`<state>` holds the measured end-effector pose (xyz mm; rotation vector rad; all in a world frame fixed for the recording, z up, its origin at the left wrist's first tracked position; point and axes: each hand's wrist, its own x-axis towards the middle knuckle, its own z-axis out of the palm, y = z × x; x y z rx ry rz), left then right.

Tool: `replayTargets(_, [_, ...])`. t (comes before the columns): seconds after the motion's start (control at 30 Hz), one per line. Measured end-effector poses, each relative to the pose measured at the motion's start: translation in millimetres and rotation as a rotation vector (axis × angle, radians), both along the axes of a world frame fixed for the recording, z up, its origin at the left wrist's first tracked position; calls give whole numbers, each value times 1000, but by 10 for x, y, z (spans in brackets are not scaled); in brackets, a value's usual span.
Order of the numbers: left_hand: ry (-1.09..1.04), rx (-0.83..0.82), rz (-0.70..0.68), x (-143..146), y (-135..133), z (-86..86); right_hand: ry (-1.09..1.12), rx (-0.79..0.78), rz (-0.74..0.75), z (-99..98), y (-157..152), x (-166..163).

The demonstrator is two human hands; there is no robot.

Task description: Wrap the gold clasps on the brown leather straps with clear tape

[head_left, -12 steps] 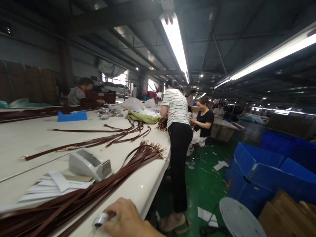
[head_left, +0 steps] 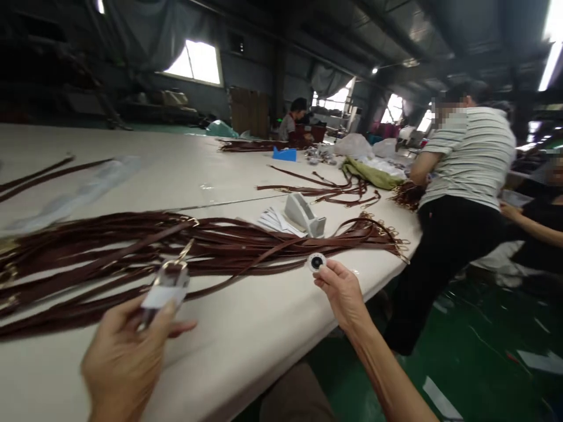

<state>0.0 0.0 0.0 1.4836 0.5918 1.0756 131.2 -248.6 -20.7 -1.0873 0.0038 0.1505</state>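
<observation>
Left hand (head_left: 125, 351) pinches a paper-wrapped brown strap end (head_left: 165, 287).

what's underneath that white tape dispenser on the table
The tape dispenser sits on the white table, partly overlapping a fan of white paper slips at its left. Whatever lies directly beneath its base is hidden.

Tape dispenser (head_left: 304, 214), blue tray (head_left: 284, 154)

Dim workshop hall: long cream bench (head_left: 246, 176) spanning left to centre, green floor (head_left: 484, 351) at 4 o'clock, bright windows (head_left: 193, 61) at 11 o'clock, ceiling tube light (head_left: 552, 58) at 2 o'clock.
</observation>
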Motion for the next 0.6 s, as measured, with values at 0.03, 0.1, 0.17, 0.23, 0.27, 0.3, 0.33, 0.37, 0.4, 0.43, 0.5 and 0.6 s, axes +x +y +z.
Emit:
replayTargets(0.03, [-22,-18,-18,49,-10,5,12,18,30,27,53,-56])
replayTargets(0.1, [-120,-23,-41,209,-100,45,29,40,84,67,187,-177])
replayTargets(0.17, [-191,7,-71,379,-239,99,38,47,114,80,335,-286])
replayTargets(0.23, [-239,11,-109,507,-374,128,31,40,115,71,470,-371])
replayTargets(0.27, [-256,15,-125,550,-428,126,21,32,113,61,528,-405])
replayTargets(0.3, [-262,20,-138,579,-471,114,7,21,111,47,580,-436])
replayTargets(0.33, [-256,27,-145,595,-502,93,-12,8,112,32,626,-464])
replayTargets(0.37, [-240,36,-149,601,-522,66,-34,-7,111,15,667,-491])
replayTargets(0.4, [-220,48,-149,598,-533,35,-58,-23,108,-2,704,-518])
replayTargets(0.43, [-198,67,-141,588,-536,3,-82,-40,101,-19,739,-545])
replayTargets(0.5, [-148,124,-98,558,-523,-55,-130,-66,91,-49,800,-599])
replayTargets(0.6, [-78,203,10,512,-469,-109,-177,-82,93,-85,880,-669])
